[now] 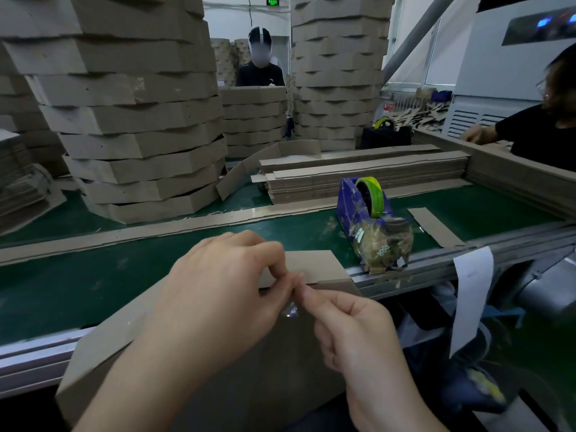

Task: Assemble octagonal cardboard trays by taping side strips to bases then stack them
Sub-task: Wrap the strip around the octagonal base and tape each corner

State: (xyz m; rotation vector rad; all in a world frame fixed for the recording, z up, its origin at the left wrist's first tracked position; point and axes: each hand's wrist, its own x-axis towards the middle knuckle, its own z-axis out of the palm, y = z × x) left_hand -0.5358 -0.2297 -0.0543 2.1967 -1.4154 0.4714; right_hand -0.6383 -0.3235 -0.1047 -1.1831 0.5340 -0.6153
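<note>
A grey-brown cardboard tray piece [268,366] lies tilted over the near edge of the green table, partly under my forearms. Its side strip [314,265] stands up behind my fingers. My left hand [224,294] has its fingers curled and pinches at the strip's top edge. My right hand [352,328] meets it there, pinching a small piece of clear tape [291,310] that hangs between both hands' fingertips. A blue tape dispenser [364,201] with a green-yellow roll stands to the right on the table.
Tall stacks of finished trays [134,120] rise at the back left and centre back. A pile of flat side strips [358,176] lies behind the dispenser. A long strip [124,235] crosses the table. One person sits behind the stacks; another [542,126] works at the right.
</note>
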